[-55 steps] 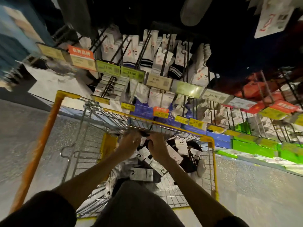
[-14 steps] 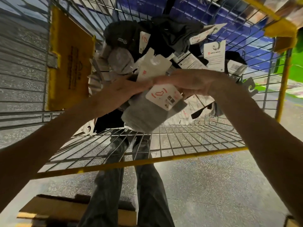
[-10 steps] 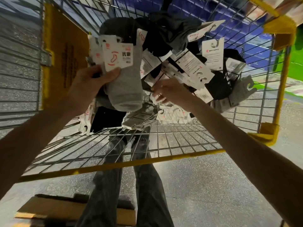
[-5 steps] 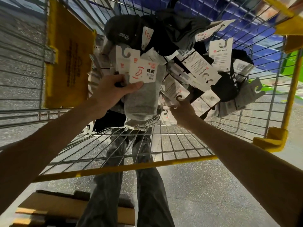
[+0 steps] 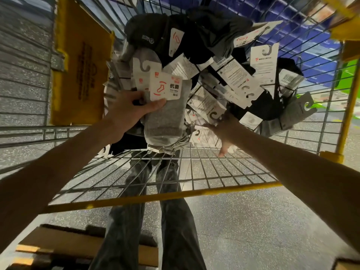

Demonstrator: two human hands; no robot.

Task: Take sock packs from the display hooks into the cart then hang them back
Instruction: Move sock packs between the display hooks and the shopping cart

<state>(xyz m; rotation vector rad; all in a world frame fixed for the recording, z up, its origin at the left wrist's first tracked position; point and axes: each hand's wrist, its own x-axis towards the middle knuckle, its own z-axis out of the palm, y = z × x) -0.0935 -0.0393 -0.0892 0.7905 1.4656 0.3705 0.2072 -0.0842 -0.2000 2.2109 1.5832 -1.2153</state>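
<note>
Grey sock pack (image 5: 165, 117), seemingly black socks (image 5: 194, 32)

Setting: retail shop. Evidence: wire shopping cart (image 5: 161, 197) with yellow trim; carded sock packs (image 5: 236, 75) with hanger hooks heaped inside, one showing a barcode (image 5: 288, 77); speckled hard floor (image 5: 253, 230); blue shelving (image 5: 303, 45) beyond the mesh.

The white card (image 5: 166, 88) on the grey sock pack (image 5: 165, 121) reads "抗菌"; nothing else is legible.

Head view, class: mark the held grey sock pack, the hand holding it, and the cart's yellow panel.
grey sock pack (image 5: 165, 121), head view, grey fabric below its label.
left hand (image 5: 126, 114), head view, back of the hand.
yellow panel (image 5: 81, 75), head view, its printed middle.
</note>
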